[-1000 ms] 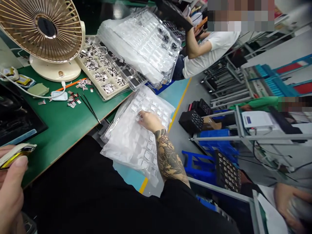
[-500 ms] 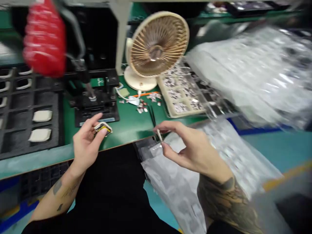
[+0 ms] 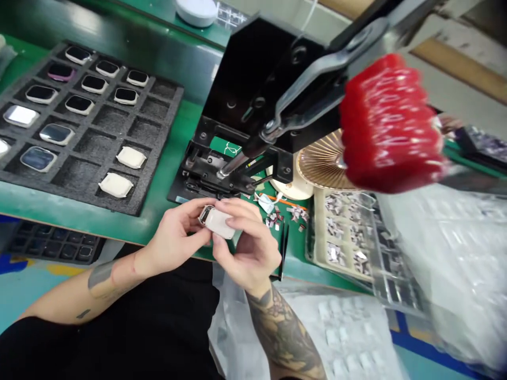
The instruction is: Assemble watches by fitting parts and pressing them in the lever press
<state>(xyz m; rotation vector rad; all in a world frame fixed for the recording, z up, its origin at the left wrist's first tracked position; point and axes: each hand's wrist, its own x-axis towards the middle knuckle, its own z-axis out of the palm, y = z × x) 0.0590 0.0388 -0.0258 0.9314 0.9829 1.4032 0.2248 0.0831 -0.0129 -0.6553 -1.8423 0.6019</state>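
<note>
My left hand [image 3: 174,237] is closed around the far end of an open watch case [image 3: 205,215], its dark inside showing at that end. A smooth white cover [image 3: 220,222] lies over most of the case; whether it is seated cannot be seen. My right hand [image 3: 251,245] grips the cover between thumb and fingers, from the right. Both hands meet just in front of a black lever press [image 3: 222,177] with a red handle [image 3: 392,126]. On the bench to the right of my right hand lie black tweezers [image 3: 283,248].
At left, a black foam tray [image 3: 158,177] holds several watches and two white-covered pieces [image 3: 115,184]. Small parts [image 3: 273,219] lie scattered near a fan [image 3: 325,161]. A compartment box [image 3: 311,237] and plastic bags [image 3: 455,253] stand right.
My right hand has brought the white cover leftward onto the watch case in my left hand. The view has turned left, showing more of the tray and the press.
</note>
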